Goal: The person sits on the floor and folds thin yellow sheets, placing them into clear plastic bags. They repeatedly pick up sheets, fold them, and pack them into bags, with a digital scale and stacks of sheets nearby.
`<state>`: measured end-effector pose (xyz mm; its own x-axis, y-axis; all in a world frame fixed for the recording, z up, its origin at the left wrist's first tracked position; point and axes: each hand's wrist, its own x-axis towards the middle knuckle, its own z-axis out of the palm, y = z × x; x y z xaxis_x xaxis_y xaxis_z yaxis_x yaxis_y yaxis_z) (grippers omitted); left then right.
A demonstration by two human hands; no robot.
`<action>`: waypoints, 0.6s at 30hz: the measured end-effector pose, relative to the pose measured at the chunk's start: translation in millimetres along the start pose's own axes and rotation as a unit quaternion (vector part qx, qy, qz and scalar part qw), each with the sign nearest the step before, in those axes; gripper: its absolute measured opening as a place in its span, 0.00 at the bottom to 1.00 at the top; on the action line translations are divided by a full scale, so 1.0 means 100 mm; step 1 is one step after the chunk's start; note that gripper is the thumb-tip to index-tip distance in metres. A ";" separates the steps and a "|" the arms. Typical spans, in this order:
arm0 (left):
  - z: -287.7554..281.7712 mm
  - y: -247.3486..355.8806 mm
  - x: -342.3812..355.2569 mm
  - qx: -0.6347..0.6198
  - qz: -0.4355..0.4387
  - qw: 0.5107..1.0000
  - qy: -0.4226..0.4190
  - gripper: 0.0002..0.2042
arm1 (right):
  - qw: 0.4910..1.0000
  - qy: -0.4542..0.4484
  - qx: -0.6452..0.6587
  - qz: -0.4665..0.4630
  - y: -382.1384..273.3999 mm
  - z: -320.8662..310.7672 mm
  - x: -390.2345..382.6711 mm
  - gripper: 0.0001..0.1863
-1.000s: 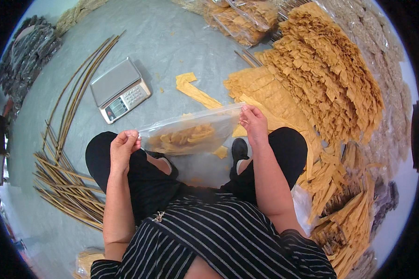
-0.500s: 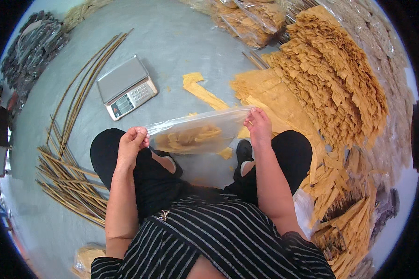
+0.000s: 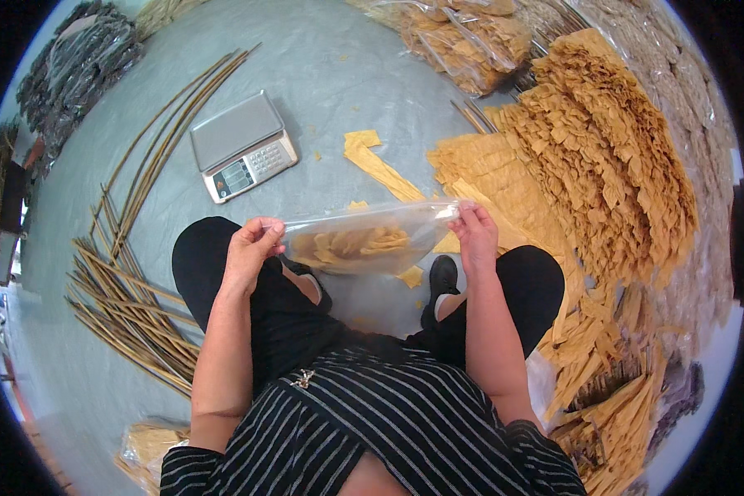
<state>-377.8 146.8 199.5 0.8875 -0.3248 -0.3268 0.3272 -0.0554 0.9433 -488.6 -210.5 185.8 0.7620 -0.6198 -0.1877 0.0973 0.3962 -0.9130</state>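
Observation:
A clear plastic bag is stretched between my two hands above the floor, in front of my knees. Folded yellow-brown leaves lie inside it and show through the film. My left hand pinches the bag's upper left corner between thumb and fingers. At the upper right corner, my right hand grips the edge in the same way. The bag's top edge is pulled nearly straight, tilted slightly up toward the right.
A digital scale rests on the floor ahead to the left. Thin sticks lie along the left side. A large stack of yellow-brown leaves rises at the right. Beyond are a filled plastic bag and a dark wrapped pile.
The whole view has shifted slightly, so floor objects appear farther right. Both hands still hold the bag stretched by its corners, with the leaves inside.

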 end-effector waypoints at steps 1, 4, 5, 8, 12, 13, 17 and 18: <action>0.02 0.00 0.01 0.002 0.002 1.000 -0.001 0.07 | 1.000 -0.001 -0.008 0.007 -0.01 0.00 -0.01 0.04; -0.01 -0.05 0.01 -0.029 0.013 0.999 0.012 0.06 | 0.998 -0.033 -0.057 0.003 0.01 -0.02 -0.02 0.05; -0.01 -0.07 0.03 -0.016 0.017 0.999 0.021 0.05 | 0.996 -0.034 -0.080 -0.008 0.01 -0.05 -0.02 0.05; 0.00 -0.08 0.04 -0.031 0.022 0.998 0.040 0.05 | 0.996 -0.048 -0.069 -0.044 -0.01 -0.02 -0.05 0.05; 0.03 -0.07 0.07 -0.025 0.038 0.996 0.072 0.07 | 0.997 -0.042 -0.064 -0.025 -0.07 0.03 -0.10 0.06; 0.05 -0.03 0.05 -0.016 0.030 0.997 0.065 0.07 | 0.998 -0.032 -0.056 -0.017 -0.08 0.03 -0.11 0.06; 0.00 -0.01 0.04 -0.010 0.013 0.999 0.040 0.09 | 0.998 -0.005 -0.059 -0.028 -0.16 -0.01 -0.13 0.06; -0.02 -0.02 0.04 -0.015 0.010 0.999 0.036 0.09 | 0.997 -0.003 -0.068 -0.041 -0.17 -0.02 -0.14 0.06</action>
<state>-374.0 147.4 196.4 0.9151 -0.2559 -0.3115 0.3168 -0.0216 0.9483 -502.3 -209.7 203.2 0.7589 -0.6420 -0.1095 0.0716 0.2493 -0.9658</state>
